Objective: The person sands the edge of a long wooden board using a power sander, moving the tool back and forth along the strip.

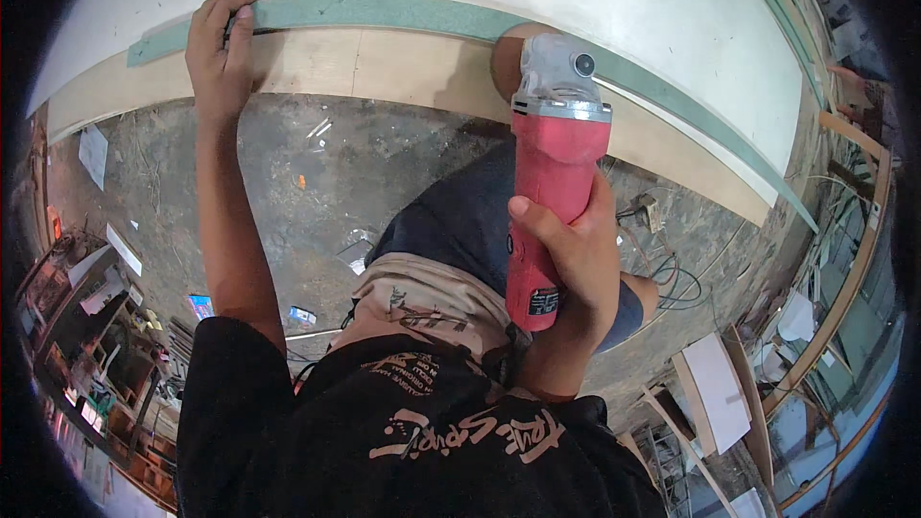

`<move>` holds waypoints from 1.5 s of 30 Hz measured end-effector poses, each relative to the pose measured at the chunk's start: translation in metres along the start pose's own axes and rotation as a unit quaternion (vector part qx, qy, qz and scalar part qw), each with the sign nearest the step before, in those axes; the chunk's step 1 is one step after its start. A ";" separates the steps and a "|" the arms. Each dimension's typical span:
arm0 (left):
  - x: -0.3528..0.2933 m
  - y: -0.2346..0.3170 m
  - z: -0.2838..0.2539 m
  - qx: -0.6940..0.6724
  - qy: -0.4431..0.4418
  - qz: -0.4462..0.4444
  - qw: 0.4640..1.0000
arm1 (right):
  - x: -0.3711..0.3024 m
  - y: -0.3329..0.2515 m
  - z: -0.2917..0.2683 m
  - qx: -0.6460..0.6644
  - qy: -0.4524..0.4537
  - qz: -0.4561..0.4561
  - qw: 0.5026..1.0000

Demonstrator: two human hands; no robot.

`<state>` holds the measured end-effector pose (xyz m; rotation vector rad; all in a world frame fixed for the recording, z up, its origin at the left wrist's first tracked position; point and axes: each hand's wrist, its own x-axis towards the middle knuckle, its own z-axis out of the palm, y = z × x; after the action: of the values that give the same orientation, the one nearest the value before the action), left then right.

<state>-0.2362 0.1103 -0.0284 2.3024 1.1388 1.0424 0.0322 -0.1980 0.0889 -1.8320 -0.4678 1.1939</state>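
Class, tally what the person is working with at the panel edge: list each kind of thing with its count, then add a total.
Red angle grinders: 1
Green edge strips: 1
White curved panels: 1
Hands at work, left and right: 2
Total: 5

The angle grinder (552, 173) has a red body and a grey metal head, standing lengthwise with its head at twelve o'clock, its round disc against the pale plywood edge (384, 62) of a curved white panel. Above that edge runs a green strip (384, 10), arcing from ten o'clock round to three o'clock
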 end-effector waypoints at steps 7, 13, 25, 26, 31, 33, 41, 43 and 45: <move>0.002 -0.003 -0.001 -0.003 -0.004 0.017 1.000 | -0.002 0.001 -0.001 -0.023 0.000 -0.007 1.000; 0.001 -0.001 -0.001 0.013 -0.002 0.010 1.000 | -0.003 0.001 0.001 -0.004 -0.015 0.009 1.000; 0.001 -0.005 -0.003 0.013 -0.017 0.000 1.000 | -0.014 0.014 -0.014 0.011 -0.001 0.005 1.000; 0.001 -0.005 -0.004 0.023 -0.019 0.009 1.000 | -0.013 0.012 -0.014 0.011 0.000 0.006 1.000; 0.001 -0.001 0.000 0.019 -0.019 -0.001 1.000 | -0.008 0.001 -0.013 0.002 0.023 0.006 1.000; 0.001 -0.002 0.000 0.006 0.000 0.013 1.000 | -0.006 0.002 -0.014 -0.009 0.023 0.012 1.000; 0.001 -0.002 -0.001 0.024 -0.012 0.002 1.000 | -0.003 -0.001 -0.002 0.005 0.010 -0.023 1.000; 0.001 -0.004 -0.002 0.018 -0.003 0.009 1.000 | -0.004 -0.006 0.001 0.015 0.005 -0.019 1.000; 0.001 -0.004 0.000 0.023 -0.004 0.008 1.000 | -0.003 -0.003 0.001 0.018 0.005 -0.015 1.000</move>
<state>-0.2380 0.1138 -0.0298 2.3539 1.1549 1.0226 0.0305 -0.1985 0.0929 -1.7930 -0.4636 1.1658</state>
